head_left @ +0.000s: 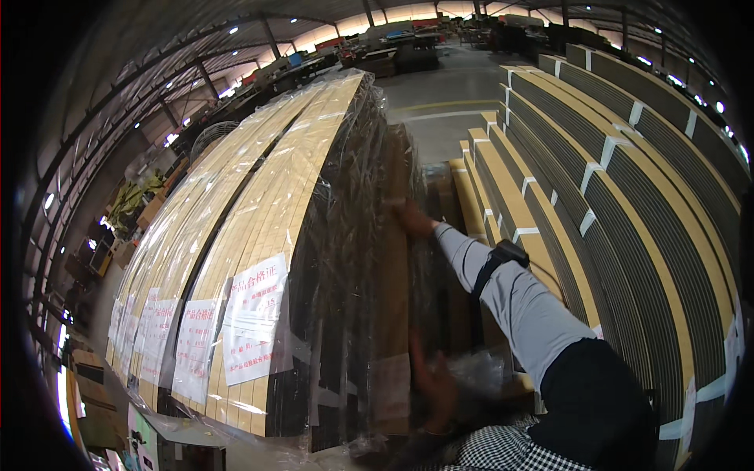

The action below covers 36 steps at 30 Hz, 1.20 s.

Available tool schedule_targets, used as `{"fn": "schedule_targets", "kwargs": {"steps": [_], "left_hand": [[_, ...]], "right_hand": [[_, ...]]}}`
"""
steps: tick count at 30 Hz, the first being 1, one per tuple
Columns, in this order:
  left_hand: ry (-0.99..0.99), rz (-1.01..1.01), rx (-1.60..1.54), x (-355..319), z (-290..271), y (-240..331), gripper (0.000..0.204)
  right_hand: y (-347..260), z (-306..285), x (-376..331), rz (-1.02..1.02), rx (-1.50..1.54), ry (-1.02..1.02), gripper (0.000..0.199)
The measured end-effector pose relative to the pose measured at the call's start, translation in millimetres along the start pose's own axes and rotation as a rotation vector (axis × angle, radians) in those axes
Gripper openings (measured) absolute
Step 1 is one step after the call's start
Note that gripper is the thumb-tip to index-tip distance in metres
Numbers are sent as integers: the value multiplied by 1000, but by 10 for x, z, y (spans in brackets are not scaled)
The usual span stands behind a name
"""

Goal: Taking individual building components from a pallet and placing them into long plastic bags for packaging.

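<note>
Against the plastic-wrapped stack of pale wooden slats [259,212], a brown board [390,275] stands on edge. Right hand [412,220] presses flat on its upper part; left hand [433,385], blurred, grip unclear, touches it lower. Banded dark panel stacks [628,204] crowd its right.

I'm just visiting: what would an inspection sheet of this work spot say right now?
Surface: grey concrete floor, aisle between stacks.
Job's things: tall plastic-wrapped bundle of wooden slats; brown board against its side.
Clutter: loose clear wrap low down; white paper sheets stuck on the bundle.
Hands: right hand flat on the board's upper part; left hand blurred, low by the board.
Cables: nothing seen.
Surroundings: strapped board stacks at right, roof lights, distant benches.
</note>
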<state>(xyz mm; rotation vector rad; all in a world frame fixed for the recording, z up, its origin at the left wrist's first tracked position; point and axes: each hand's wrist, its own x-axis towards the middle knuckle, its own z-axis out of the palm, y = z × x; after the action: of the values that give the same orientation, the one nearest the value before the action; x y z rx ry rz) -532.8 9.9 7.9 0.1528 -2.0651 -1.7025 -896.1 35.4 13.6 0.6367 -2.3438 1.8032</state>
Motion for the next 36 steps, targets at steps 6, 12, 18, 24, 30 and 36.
{"fn": "schedule_targets", "kwargs": {"steps": [6,12,18,24,30,36], "left_hand": [[-12,-7,-52,13,-36,48,59],[3,-9,-146,27,-3,29,58],[28,-23,-178,18,16,17,55],[4,-10,-94,-41,38,-5,56],[7,-16,-122,-69,41,-54,57],[-44,8,-106,-114,-1,-30,58]], "right_hand": [[-384,-18,335,-350,146,51,50],[-695,60,638,-142,449,51,57],[-1057,196,825,-819,-120,255,60],[-1372,187,922,-461,-88,229,61],[-931,-206,689,-595,374,368,45],[-318,-327,-196,34,155,55,46]]}}
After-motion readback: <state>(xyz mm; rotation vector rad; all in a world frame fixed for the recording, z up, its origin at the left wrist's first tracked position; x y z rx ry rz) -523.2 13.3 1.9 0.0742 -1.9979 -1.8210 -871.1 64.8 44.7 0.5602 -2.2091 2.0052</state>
